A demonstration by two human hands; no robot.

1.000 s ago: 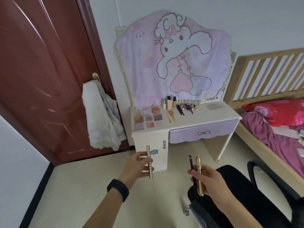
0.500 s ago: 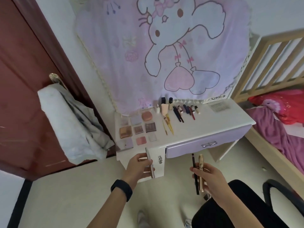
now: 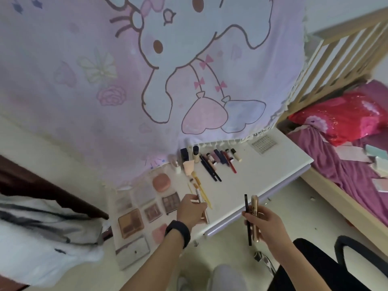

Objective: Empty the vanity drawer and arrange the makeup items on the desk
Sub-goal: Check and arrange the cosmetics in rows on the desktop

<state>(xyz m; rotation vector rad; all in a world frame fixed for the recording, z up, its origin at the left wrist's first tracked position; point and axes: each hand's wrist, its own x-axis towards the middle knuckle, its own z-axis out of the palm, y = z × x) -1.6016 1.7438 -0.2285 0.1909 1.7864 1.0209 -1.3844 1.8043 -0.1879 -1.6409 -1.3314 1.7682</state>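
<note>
Left hand (image 3: 192, 211): fingers curled round a slim pale metal tube (image 3: 203, 208), held roughly upright over the near part of the tabletop (image 3: 262, 171), just beside the brushes (image 3: 199, 185). A black band (image 3: 178, 231) sits on that wrist.

Right hand (image 3: 266, 224): clamped on two items side by side, a thin black pencil (image 3: 247, 219) and a gold tube (image 3: 255, 217), both near upright. I hold this hand off the near edge of the tabletop, in front of the lilac drawer front (image 3: 279, 187), which sits flush.

My hands are apart, each with its own load.

Tabletop, left part: several flat palettes (image 3: 131, 222) laid in rows, with a round pink compact (image 3: 161, 182) on their far side. Centre: a peach sponge (image 3: 188, 166), the brushes nearer me. Far centre: a row of pencils and small tubes (image 3: 218, 162) lying side by side, close to the hanging cloth (image 3: 147, 80) printed with a cartoon rabbit. Far right: a sheet of small dots (image 3: 264, 142), its nature unclear.

Surroundings: a bed (image 3: 346, 164) with a red pillow (image 3: 340, 118) at right; a black chair (image 3: 357, 255) near right; a pale grey garment (image 3: 42, 227) at left.
</note>
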